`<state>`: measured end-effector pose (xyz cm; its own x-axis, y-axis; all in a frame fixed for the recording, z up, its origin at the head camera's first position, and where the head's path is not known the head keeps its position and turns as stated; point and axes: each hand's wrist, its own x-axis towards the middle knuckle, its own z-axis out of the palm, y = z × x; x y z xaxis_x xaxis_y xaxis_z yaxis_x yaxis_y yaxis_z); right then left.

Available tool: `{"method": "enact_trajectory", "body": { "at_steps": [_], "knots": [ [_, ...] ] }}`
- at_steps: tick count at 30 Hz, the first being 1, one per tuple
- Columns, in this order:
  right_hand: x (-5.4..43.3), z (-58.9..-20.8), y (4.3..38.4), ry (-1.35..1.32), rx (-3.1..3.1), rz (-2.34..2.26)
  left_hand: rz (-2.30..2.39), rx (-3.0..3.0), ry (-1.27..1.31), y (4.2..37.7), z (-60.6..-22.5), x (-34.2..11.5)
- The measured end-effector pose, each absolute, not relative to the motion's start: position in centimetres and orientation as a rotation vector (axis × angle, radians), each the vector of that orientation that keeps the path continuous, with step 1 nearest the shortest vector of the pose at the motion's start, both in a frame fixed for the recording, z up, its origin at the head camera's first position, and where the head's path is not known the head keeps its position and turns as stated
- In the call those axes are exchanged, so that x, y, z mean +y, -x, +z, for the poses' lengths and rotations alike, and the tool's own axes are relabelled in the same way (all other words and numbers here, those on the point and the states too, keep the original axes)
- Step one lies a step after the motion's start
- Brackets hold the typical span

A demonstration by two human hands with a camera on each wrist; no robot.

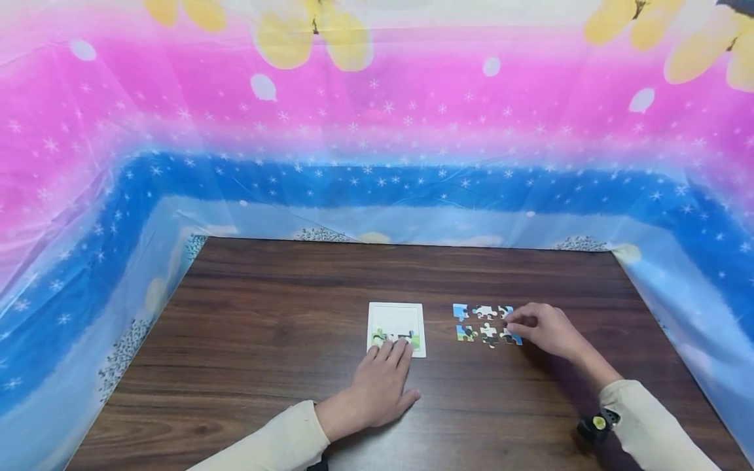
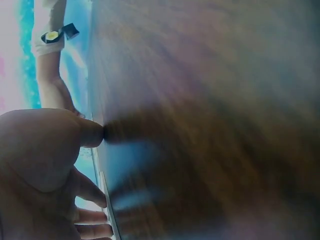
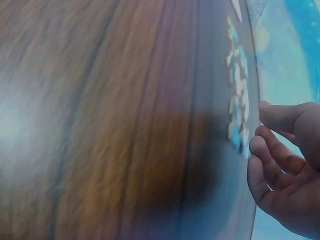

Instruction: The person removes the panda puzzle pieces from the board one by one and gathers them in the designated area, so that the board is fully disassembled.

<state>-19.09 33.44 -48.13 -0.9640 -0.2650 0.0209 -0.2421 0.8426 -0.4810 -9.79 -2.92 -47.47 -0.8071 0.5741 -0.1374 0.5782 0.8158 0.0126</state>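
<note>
My left hand (image 1: 383, 389) lies palm down, its fingertips resting on the lower part of a white puzzle tray (image 1: 394, 315). Green, white and black puzzle pieces (image 1: 415, 341) fill a strip of the tray's lower end, partly hidden by those fingers. To the right, several loose jigsaw pieces (image 1: 487, 332) with blue, white, black and green print lie in two rows on the table. My right hand (image 1: 546, 330) is over the right end of these rows, thumb and fingers bent toward the pieces. Between its thumb and fingers (image 3: 259, 145) the right wrist view shows no piece.
The dark wood-grain table (image 1: 265, 314) is bordered at the back and sides by a pink and blue patterned cloth (image 1: 377, 183). A black strap with a round yellow-green disc (image 1: 599, 422) is at the right wrist.
</note>
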Motion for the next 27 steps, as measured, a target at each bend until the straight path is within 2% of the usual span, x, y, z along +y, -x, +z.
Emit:
{"method": "enact_trajectory", "body": {
  "at_steps": [12,20,27],
  "knots": [
    [28.4,-45.6,19.7,0.592,2.866,-0.921,-0.088,2.887,-1.016,9.2,-47.3,-2.1],
    [22.6,-44.4,21.1,0.835,2.774,-0.916,-0.145,2.889,-0.938,8.3,-47.2,-1.8],
    [17.3,-44.9,22.2,1.012,2.656,-0.899,-0.088,2.885,-0.929,8.1,-47.4,-1.8]
  ]
}}
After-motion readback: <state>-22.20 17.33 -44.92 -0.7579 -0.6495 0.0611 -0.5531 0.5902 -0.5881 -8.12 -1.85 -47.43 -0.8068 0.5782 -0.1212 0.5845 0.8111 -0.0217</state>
